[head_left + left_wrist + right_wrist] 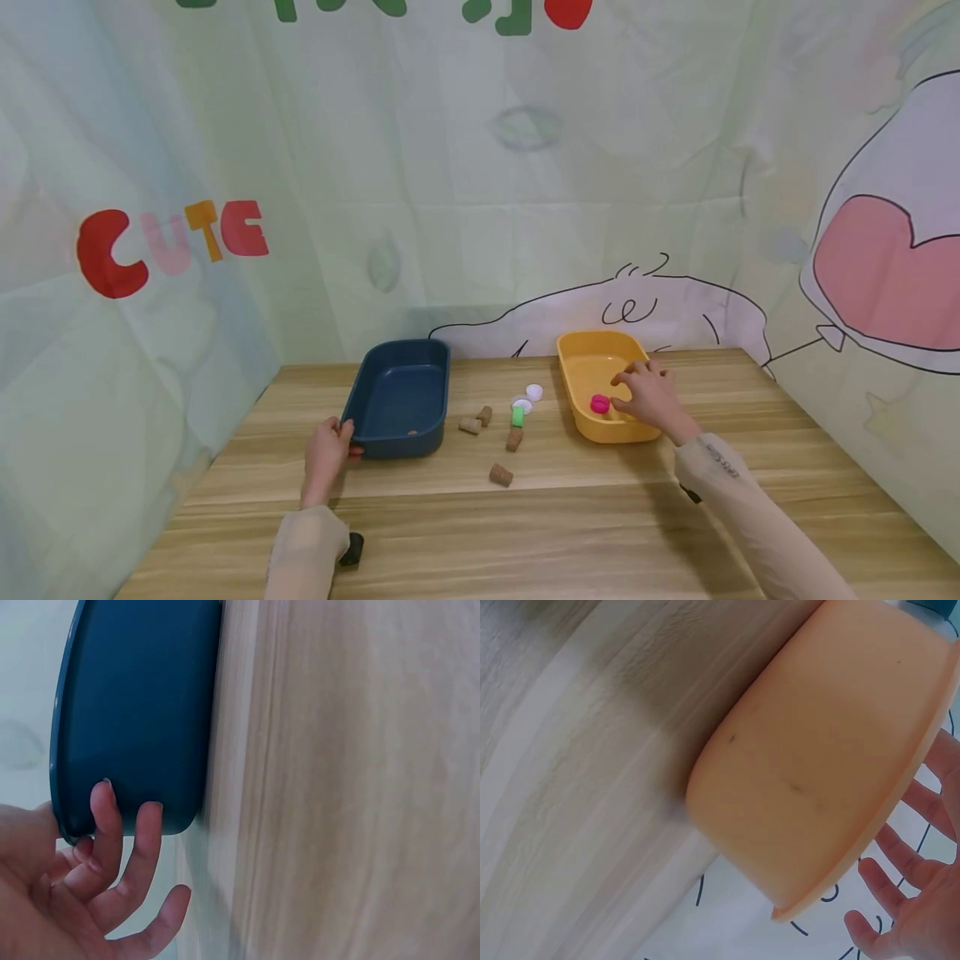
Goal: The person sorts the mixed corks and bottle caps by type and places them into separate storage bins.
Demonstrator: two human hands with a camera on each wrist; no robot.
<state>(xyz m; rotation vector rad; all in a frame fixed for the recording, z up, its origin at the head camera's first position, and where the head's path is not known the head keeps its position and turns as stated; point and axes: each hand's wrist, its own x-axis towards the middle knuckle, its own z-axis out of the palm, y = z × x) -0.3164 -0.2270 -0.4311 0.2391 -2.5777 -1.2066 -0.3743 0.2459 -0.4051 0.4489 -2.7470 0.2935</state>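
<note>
Wooden desk (pixel 585 533): my left hand (pixel 327 450) grips the blue tray (pixel 401 447); my spread, empty right hand (pixel 654 395) should clear the yellow tray (pixel 611 432).

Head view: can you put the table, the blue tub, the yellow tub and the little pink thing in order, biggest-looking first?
1. Table
2. Blue tub and yellow tub: too alike to rank, and the right hand hides part of the yellow one
3. Pink thing

Left sleeve (pixel 303 554) and right sleeve (pixel 753 512) are beige. Right bears dark lettering (pixel 722 460). Black piece (pixel 352 549) shows beside left.
</note>
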